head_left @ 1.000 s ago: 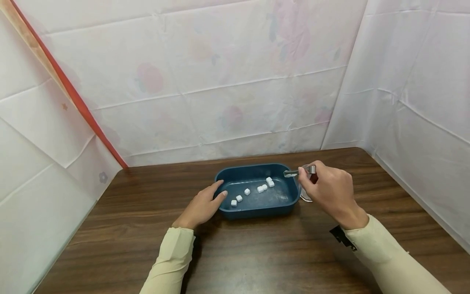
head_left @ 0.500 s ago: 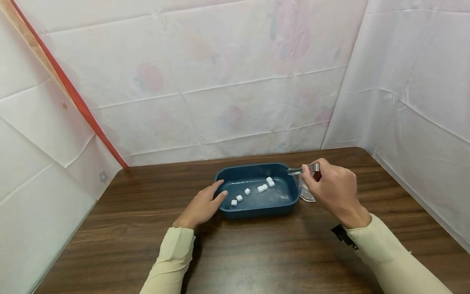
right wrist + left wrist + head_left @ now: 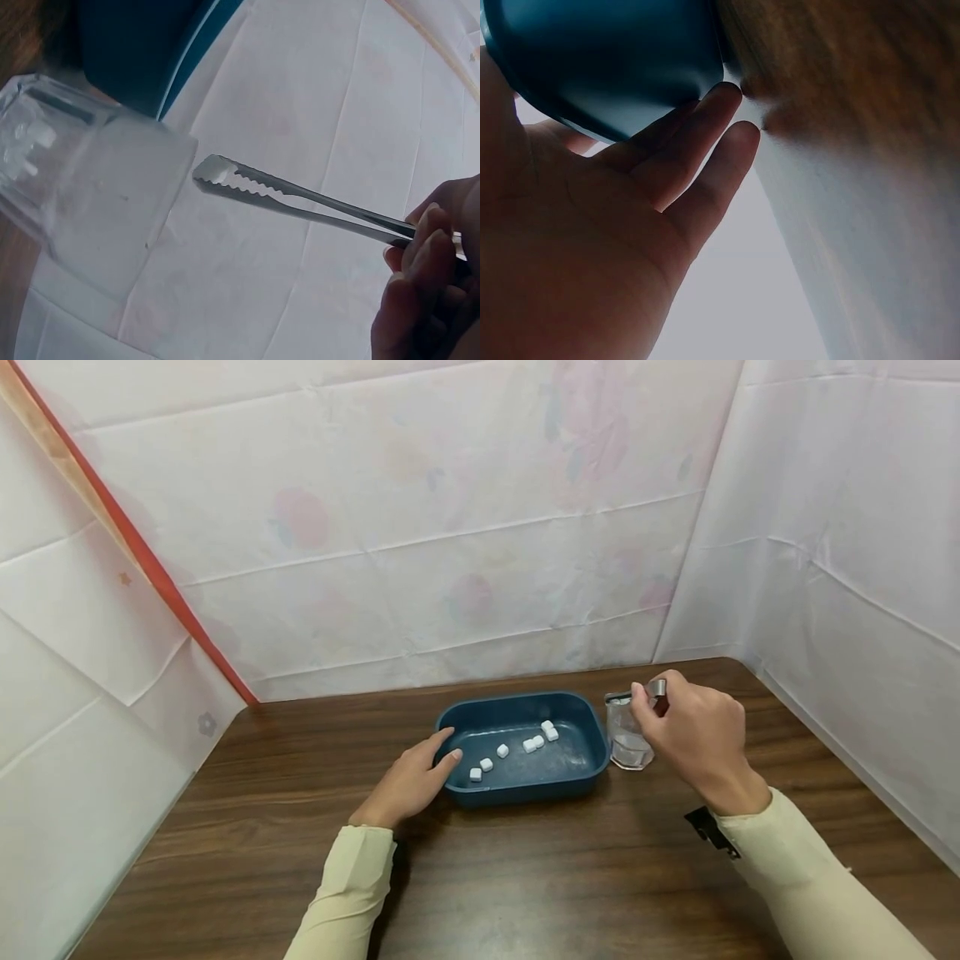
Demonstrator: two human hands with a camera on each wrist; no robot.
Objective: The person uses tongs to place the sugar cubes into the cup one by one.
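Beyond the wood-grain table [image 3: 495, 877], pale printed sheeting [image 3: 412, 527] hangs at twelve and three o'clock, a red strip [image 3: 168, 593] slanting down at ten. The left hand [image 3: 405, 783], fingers parted, touches the blue tray [image 3: 532, 792] at its nine o'clock end. The right hand [image 3: 701, 735] pinches metal tongs [image 3: 659, 687] gripping a white cube [image 3: 216, 169]. Since a second ago, the tongs have moved from above the tray to the mouth of the clear glass [image 3: 628, 739], just beside it at three o'clock.
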